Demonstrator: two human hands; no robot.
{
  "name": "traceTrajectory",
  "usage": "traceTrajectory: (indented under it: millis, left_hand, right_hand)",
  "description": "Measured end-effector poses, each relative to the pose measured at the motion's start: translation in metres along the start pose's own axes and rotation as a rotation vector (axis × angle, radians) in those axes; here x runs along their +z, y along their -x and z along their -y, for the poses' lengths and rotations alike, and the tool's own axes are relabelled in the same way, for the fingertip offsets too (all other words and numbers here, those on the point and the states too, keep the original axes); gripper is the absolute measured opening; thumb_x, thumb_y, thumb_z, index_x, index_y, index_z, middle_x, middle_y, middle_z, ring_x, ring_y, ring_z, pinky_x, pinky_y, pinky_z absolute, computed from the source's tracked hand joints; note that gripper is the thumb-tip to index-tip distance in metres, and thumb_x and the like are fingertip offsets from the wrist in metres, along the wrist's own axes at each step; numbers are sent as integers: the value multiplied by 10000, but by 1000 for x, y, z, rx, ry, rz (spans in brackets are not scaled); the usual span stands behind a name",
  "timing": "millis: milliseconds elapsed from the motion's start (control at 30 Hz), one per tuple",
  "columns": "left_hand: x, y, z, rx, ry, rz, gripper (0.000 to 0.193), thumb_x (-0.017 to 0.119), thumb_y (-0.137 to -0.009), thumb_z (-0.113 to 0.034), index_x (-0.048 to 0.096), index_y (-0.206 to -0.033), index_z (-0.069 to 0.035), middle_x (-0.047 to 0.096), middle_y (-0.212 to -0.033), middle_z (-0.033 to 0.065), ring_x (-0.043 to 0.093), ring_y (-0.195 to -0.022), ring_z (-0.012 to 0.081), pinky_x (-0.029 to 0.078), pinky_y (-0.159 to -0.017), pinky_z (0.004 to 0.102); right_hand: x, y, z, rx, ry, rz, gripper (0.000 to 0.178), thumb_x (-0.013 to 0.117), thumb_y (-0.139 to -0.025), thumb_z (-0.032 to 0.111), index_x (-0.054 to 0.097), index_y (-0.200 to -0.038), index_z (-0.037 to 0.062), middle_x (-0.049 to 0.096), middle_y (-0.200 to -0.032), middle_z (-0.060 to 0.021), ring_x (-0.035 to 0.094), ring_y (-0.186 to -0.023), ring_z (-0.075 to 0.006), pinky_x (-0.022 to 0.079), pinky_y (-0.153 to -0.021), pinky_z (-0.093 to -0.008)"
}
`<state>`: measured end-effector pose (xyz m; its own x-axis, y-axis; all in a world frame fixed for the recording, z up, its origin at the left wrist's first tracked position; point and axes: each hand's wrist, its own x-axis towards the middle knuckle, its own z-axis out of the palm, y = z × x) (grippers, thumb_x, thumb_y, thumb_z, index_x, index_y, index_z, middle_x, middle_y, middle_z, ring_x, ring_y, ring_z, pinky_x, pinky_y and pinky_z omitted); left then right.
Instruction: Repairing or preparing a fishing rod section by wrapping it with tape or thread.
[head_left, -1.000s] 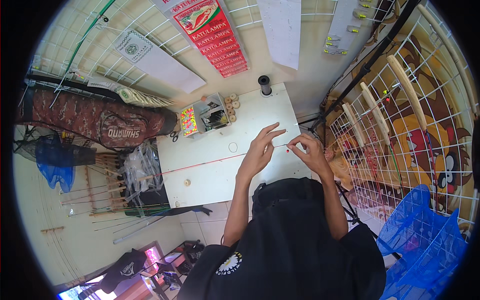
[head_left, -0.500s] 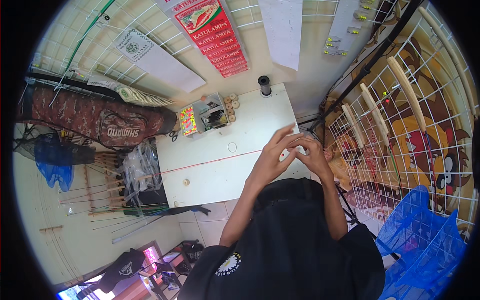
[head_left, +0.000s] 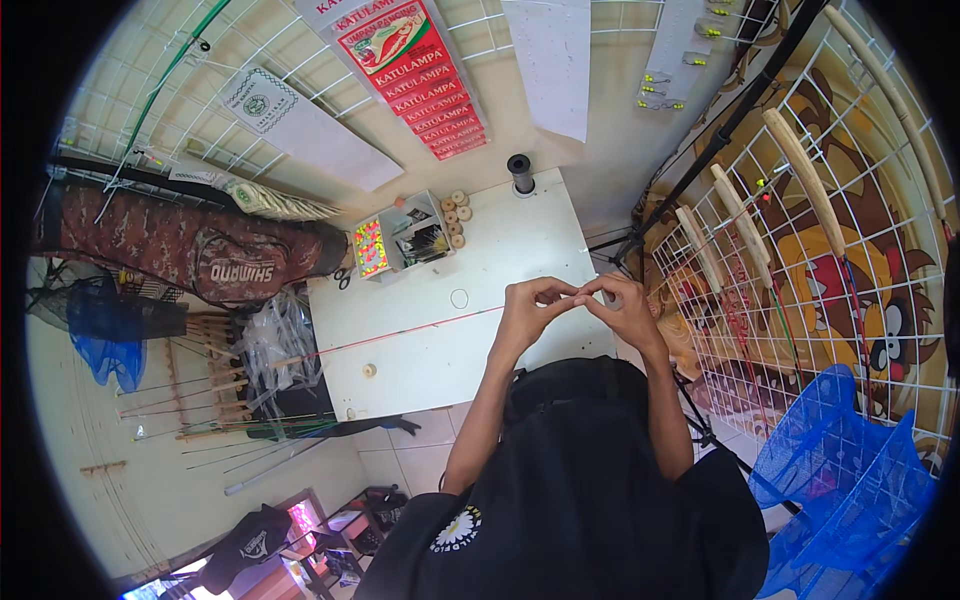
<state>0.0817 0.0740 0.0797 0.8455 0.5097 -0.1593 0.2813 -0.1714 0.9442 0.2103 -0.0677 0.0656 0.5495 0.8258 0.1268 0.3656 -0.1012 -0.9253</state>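
Observation:
Both my hands are raised over the right part of the white table (head_left: 420, 375), their fingertips meeting. My left hand (head_left: 530, 312) pinches thumb and forefinger together. My right hand (head_left: 625, 312) is pinched against it from the other side. Whatever lies between the fingertips is too small to make out. A thin red fishing rod (head_left: 420, 329) runs across the table from the left edge and passes behind my left hand. Its tip is hidden there, and I cannot tell whether the fingers touch it. A small pale round disc (head_left: 369, 370) lies nearer me on the left.
At the table's back stand a divided box (head_left: 425, 262) with colourful small pieces, wooden discs (head_left: 457, 241) and a dark cylinder (head_left: 521, 178). Scissors (head_left: 342, 278) lie at the left edge. A rod bag (head_left: 200, 240) hangs left; a wire grid (head_left: 800, 300) and blue net (head_left: 840, 460) stand right.
My left hand has come down, its raised fingers now curled in. The fingertips of both hands have closed together in a pinch. The view has shifted slightly.

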Motion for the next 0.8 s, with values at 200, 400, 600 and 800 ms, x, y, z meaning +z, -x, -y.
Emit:
traceTrajectory:
  millis: [200, 400, 600, 800]
  left_hand:
    - [-9, 1, 4, 31, -34, -50, 180, 820, -783, -187, 758, -875, -45, 698, -713, 8, 520, -611, 49, 384, -566, 214]
    - [-20, 3, 8, 2, -17, -54, 156, 787, -801, -147, 755, -925, -58, 672, -697, -20, 400, -566, 29, 321, -526, 218]
    - [-30, 5, 4, 1, -143, -48, 174, 757, -812, -133, 758, -976, -75, 676, -753, -10, 356, -548, 49, 317, -514, 237]
    - [-36, 7, 3, 8, -180, 2, 164, 735, -817, -147, 757, -946, -49, 679, -799, 59, 372, -548, 104, 354, -513, 290]
  right_hand:
    - [-4, -2, 0, 39, 13, -7, 97, 706, -836, 140, 735, -881, 59, 694, -808, -43, 558, -736, -170, 401, -622, -309]
    - [-14, -4, 4, 101, 59, -60, 97, 725, -823, 132, 733, -878, 52, 701, -847, -52, 586, -803, -186, 434, -710, -318]
    - [-19, -7, 2, -4, 114, -112, 84, 731, -801, 112, 733, -861, 53, 697, -846, -47, 592, -825, -207, 446, -761, -334]
    - [-19, -9, -5, 13, 126, -126, 79, 745, -787, 110, 726, -840, 55, 688, -829, -45, 589, -824, -198, 449, -752, -330]
